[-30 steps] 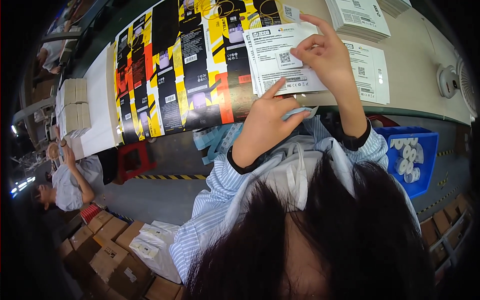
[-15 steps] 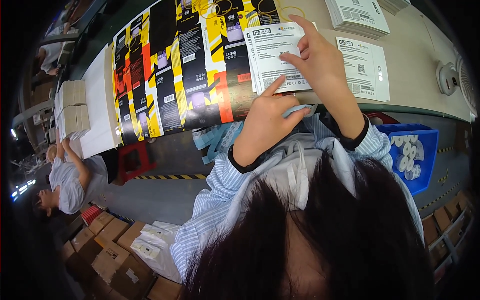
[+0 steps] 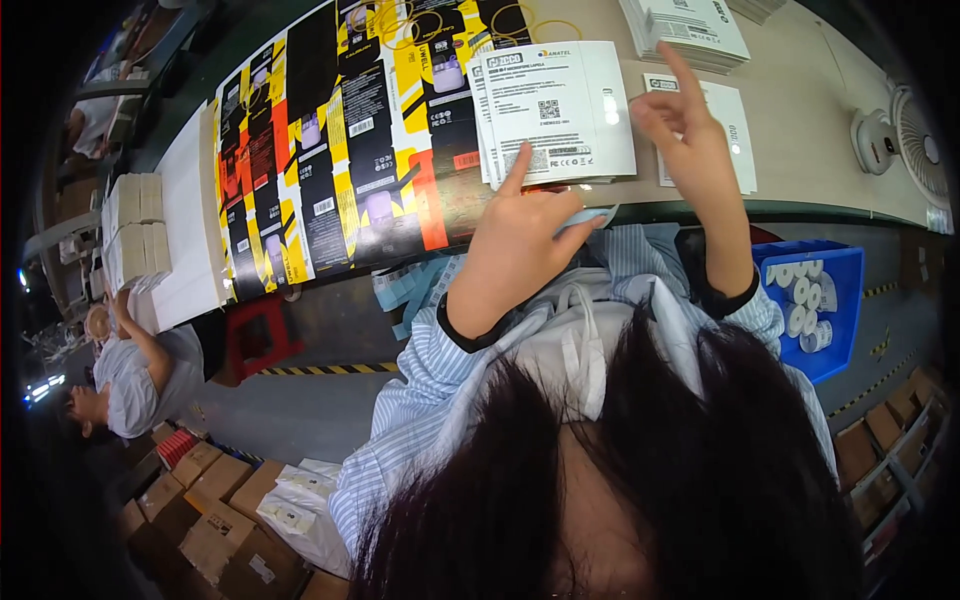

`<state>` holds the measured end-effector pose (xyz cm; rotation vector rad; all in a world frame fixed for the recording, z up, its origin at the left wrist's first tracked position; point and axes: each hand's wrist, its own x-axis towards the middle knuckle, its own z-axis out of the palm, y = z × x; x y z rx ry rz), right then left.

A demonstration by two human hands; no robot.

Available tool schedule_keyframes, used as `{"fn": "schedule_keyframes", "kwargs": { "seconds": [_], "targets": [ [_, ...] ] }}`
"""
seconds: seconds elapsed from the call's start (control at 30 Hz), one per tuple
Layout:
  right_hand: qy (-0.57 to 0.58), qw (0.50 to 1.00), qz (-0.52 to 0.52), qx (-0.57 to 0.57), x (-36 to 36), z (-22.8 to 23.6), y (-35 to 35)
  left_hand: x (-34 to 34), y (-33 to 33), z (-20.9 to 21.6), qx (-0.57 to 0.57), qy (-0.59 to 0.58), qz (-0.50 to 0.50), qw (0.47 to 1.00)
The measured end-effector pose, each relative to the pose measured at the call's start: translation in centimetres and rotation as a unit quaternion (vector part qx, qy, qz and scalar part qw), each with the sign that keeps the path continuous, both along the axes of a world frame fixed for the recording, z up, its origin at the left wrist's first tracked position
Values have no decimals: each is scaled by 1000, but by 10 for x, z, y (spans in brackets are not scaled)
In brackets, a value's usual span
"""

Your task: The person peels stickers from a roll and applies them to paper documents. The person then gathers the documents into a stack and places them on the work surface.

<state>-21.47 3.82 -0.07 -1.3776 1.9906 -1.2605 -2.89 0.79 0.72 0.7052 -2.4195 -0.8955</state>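
Observation:
A small stack of white printed cards (image 3: 575, 85) lies in front of me on the table, its edges slightly fanned at the left. My left hand (image 3: 520, 245) rests at its lower edge, index fingertip pressing on the top card. Between the thumb and curled fingers of that hand is a light blue label strip (image 3: 588, 216); more blue strip (image 3: 408, 285) hangs below the table edge to the left. My right hand (image 3: 690, 150) hovers empty with fingers apart, partly covering a second pile of similar white cards (image 3: 738, 140).
Yellow-black printed box sheets (image 3: 365, 150) cover the table's left side, with yellow rubber bands (image 3: 405, 20) on top. A taller card stack (image 3: 700, 35) stands far right, near a white fan (image 3: 890, 145). Below the table sits a blue bin (image 3: 825, 340) of rolls. Another person (image 3: 150, 370) works at left.
My right hand has lifted off the front stack and moved right, uncovering the top card. My left hand stays on the stack with the strip. The whole view has shifted slightly.

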Motion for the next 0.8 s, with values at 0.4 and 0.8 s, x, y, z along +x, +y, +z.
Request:
{"fn": "schedule_keyframes", "kwargs": {
  "seconds": [0.4,0.8],
  "targets": [
    [-172,985,4,-19,-70,20,44,-24,15,3,-11,53,-168,984],
    [12,992,-82,-97,-57,16,41,0,-1,2,-19,36,-27,999]
  ]
}}
